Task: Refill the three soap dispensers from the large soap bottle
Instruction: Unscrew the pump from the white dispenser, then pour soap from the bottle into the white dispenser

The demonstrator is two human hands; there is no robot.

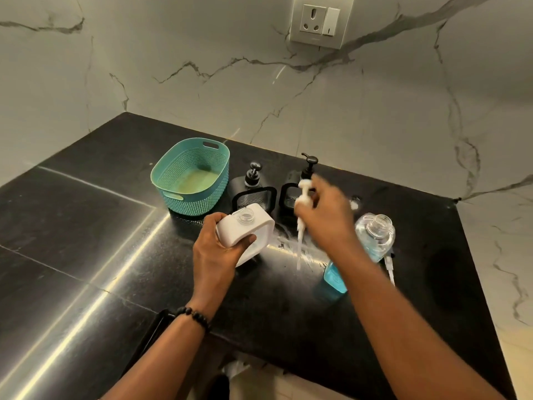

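Black polished stone forms the counter [86, 255], backed by white marble walls with grey veins and one socket plate [321, 21]. No brand or label can be read anywhere. Three dispensers show: two black ones [253, 192] [297, 192] standing beside a teal perforated basket [191, 180], and one white dispenser [245, 229], its neck uncapped, gripped by the left hand [215, 255]. The right hand [323, 215] pinches a blurred white pump [302, 203], its tube hanging over the counter. One large clear soap bottle [372, 238] with blue liquid lies at the right, partly behind the right forearm.
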